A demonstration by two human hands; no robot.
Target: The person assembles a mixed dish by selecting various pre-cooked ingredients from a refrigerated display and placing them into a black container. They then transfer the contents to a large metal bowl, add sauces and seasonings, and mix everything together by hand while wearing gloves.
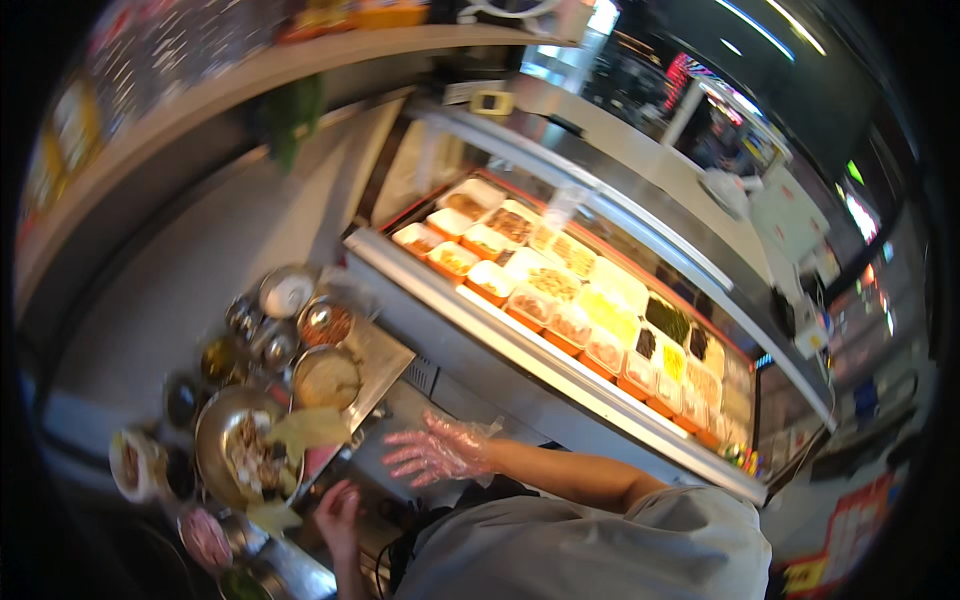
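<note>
My right hand [439, 454], in a clear plastic glove, is held out with fingers spread and nothing in it. It is between the steel worktop and the food display case. My left hand [341, 510] is near the worktop's front edge, its fingers curled; blur hides whether anything is in them. Beyond it sits a wide steel bowl [214, 435] with chopped, mixed food [255, 457] inside. One pale yellow sheet [311, 433] lies over the bowl's right rim, and another yellow piece [274, 517] is at its near rim.
A bowl of beige contents [326, 379], a bowl of red flakes [326, 330] and a bowl of white contents [286, 291] crowd the worktop [382, 356]. A lit glass display case [525, 341] holds several food tubs [555, 285]. A loaded shelf [247, 71] runs along the upper left.
</note>
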